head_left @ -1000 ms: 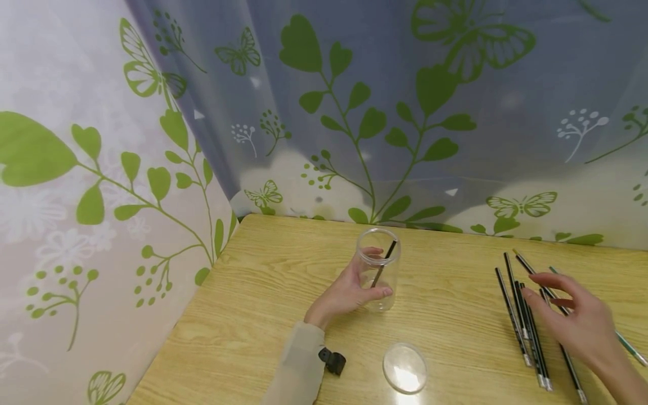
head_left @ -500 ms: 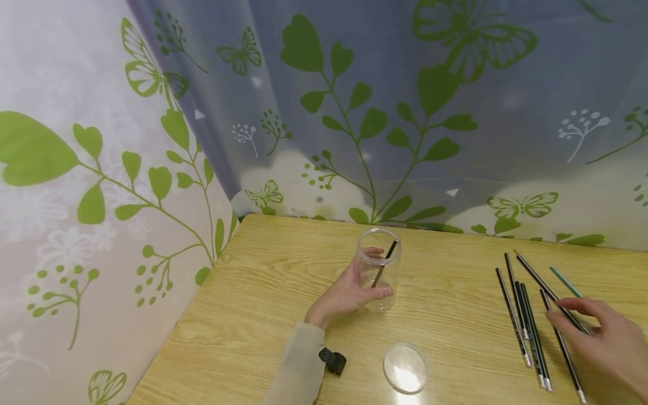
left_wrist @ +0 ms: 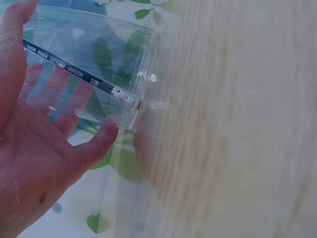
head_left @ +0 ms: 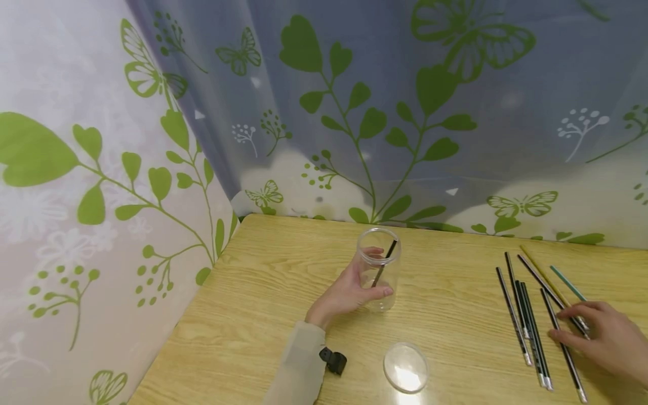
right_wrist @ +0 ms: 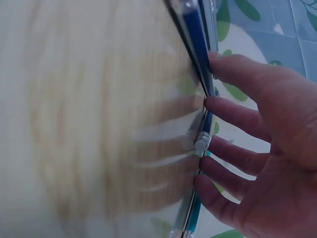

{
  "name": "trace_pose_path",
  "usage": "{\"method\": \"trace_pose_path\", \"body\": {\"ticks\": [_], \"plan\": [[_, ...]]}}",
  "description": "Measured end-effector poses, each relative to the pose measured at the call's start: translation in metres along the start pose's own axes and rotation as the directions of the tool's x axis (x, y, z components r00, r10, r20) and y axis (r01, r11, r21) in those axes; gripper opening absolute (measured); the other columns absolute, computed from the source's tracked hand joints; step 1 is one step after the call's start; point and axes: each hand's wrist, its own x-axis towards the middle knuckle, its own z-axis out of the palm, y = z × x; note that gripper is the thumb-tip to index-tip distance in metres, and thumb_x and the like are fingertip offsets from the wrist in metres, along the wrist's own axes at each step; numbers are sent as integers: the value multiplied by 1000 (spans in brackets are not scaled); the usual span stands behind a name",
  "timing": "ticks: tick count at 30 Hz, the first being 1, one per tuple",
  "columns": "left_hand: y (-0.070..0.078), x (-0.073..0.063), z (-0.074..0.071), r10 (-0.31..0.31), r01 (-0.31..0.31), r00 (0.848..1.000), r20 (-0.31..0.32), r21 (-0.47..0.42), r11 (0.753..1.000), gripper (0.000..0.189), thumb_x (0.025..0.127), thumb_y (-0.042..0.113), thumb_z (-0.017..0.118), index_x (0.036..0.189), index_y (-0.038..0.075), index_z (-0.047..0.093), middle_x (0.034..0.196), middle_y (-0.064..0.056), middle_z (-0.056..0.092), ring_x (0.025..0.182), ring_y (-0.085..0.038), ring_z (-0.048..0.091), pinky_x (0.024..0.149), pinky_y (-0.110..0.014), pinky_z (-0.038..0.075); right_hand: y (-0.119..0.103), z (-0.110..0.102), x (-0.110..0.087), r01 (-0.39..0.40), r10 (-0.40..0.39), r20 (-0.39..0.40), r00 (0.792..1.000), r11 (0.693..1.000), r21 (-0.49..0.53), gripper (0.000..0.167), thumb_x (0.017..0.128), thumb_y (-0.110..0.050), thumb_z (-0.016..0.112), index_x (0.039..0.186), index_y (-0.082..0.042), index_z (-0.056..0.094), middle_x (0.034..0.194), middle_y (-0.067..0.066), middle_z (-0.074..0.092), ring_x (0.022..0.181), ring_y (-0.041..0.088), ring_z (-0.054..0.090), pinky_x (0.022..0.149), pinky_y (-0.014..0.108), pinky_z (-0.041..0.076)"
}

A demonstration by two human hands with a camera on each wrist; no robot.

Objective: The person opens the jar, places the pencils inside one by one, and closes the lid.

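Leaning in clear jar (left_wrist: 111, 52), dark pencil (left_wrist: 74, 71), printed HB

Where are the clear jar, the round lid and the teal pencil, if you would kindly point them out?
Clear jar (head_left: 389, 275): head view, on its wall below the rim.
Round lid (head_left: 405, 368): head view, middle of its flat face.
Teal pencil (head_left: 568, 283): head view, on its visible shaft.

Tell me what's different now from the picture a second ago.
The right hand has moved rightward and a little nearer the person. The gold pencil has shifted slightly right, so a gap now shows between its far end and the black pencil beside it. Nothing has plainly been picked up or let go. The left hand still grips the clear jar; the pencil inside and the lid stayed put.
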Motion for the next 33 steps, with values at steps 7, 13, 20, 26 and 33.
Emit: {"method": "trace_pose_path", "body": {"ticks": [7,13,20,26,33], "plan": [[-1,1,-1,9,-9,1000,0,12,1000,76,93,21,77,154,29,32,155,2,46,145,-28,44,116,-59,37,1,2,4,27,-28,-46,999,1000,-11,34,89,-40,79,78,-10,66,106,37,60,100,54,54,81,67,44],[0,1,-1,10,-10,1000,-4,14,1000,74,93,21,77,151,37,33,155,3,46,145,-26,44,117,-59,36,3,7,6,44,-47,-111,993,998,-33,33,87,-38,81,69,-17,62,94,27,66,98,51,55,80,66,43],[-1,0,-1,2,-2,1000,-6,2,1000,74,92,21,78,150,35,34,154,2,46,145,-26,45,117,-59,35,2,6,9,-7,5,-49,999,999,-37,33,88,-38,79,68,-17,64,98,35,67,102,55,53,84,68,43],[0,0,0,11,-11,1000,0,8,1000,77,93,21,77,155,25,31,154,1,46,144,-26,45,117,-60,34,-2,3,8,-51,51,-5,999,998,-36,28,89,-32,78,70,-14,68,105,41,63,105,56,52,86,68,43],[0,0,0,5,-5,1000,-4,9,1000,74,93,20,77,152,33,34,154,2,46,144,-26,45,117,-60,34,-4,-1,5,-88,88,2,996,996,-15,32,92,-35,75,74,-10,70,108,44,59,97,55,57,78,63,47]]}}
